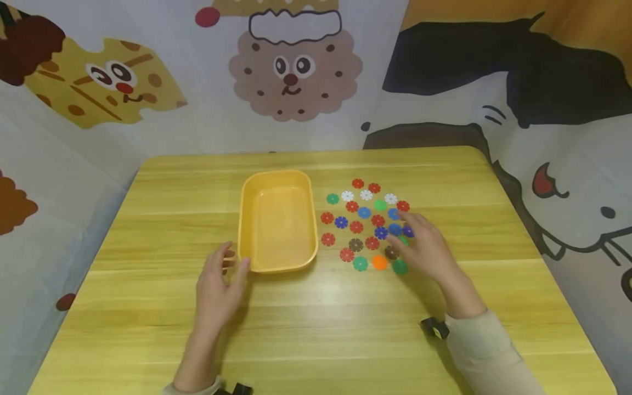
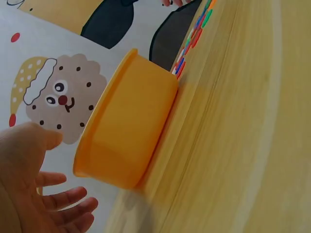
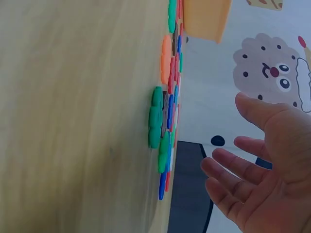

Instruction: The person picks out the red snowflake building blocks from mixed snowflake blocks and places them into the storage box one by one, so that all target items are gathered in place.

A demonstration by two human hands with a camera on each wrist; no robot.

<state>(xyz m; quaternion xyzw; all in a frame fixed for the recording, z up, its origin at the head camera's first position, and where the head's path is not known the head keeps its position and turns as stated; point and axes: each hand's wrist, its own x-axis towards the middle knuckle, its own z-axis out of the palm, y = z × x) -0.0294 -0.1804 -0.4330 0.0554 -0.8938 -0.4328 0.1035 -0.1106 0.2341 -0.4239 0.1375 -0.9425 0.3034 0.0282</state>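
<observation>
A yellow-orange plastic tray with rounded corners stands on the wooden table, nothing inside it. By its near left corner is my left hand, fingers spread and relaxed; the left wrist view shows that hand apart from the tray's wall. To the right of the tray, flat notched plastic discs lie scattered, among them an orange disc, a white disc and a green disc. Over their right side hovers my right hand, its loosely bent fingers holding nothing.
The wooden table reaches toward a cartoon-printed cloth hanging behind and at both sides. A black strap piece sits at the right wrist, beside the pale sleeve.
</observation>
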